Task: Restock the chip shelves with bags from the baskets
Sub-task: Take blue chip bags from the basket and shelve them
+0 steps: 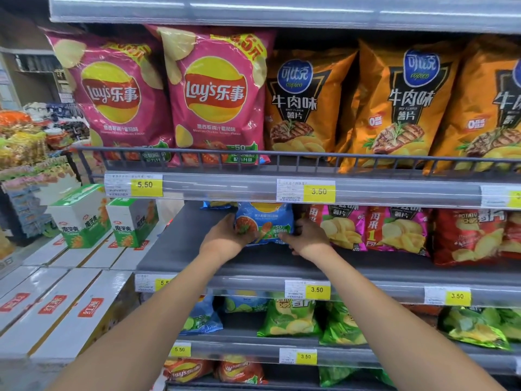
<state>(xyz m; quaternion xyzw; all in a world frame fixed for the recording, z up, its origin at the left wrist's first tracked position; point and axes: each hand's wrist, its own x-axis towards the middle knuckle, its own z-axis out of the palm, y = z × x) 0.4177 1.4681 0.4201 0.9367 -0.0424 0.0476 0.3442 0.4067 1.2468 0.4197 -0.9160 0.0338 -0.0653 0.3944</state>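
The blue chip bag (263, 222) stands on the middle shelf (180, 246), long axis running twelve to six; the left hand (225, 235) grips its edge at eight o'clock, the right hand (307, 235) at four o'clock, fingers curled close on the foil; both equally near; bare shelf lies toward nine o'clock.

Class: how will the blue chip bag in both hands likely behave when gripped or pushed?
The blue chip bag looks puffed, so probably light and squashy. Its glossy film may slip between the left hand and right hand. Upright on the shelf, it could tip once released.
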